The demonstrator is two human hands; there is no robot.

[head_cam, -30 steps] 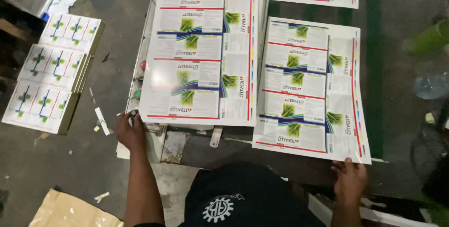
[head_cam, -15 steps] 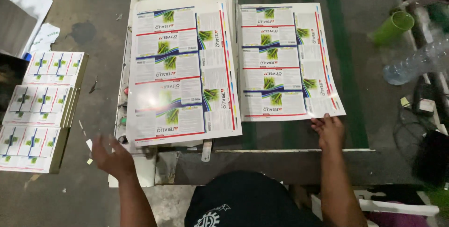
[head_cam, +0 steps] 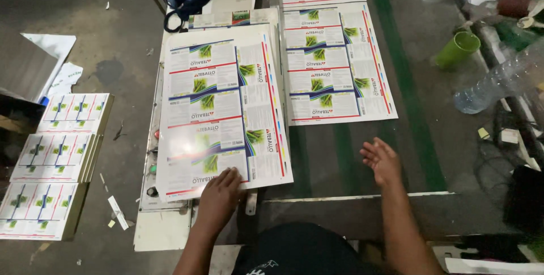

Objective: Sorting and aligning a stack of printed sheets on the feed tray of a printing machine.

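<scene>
One printed sheet is already laid flat toward the tabletop's far edge, clear of the open, empty right hand, while the stack of sheets at the near left corner is pressed by the flat left hand.

A single head-worn camera looks steeply down from above the person's chest, facing forward across the surface. It sits fairly close, with the floor visible left of that surface.
</scene>
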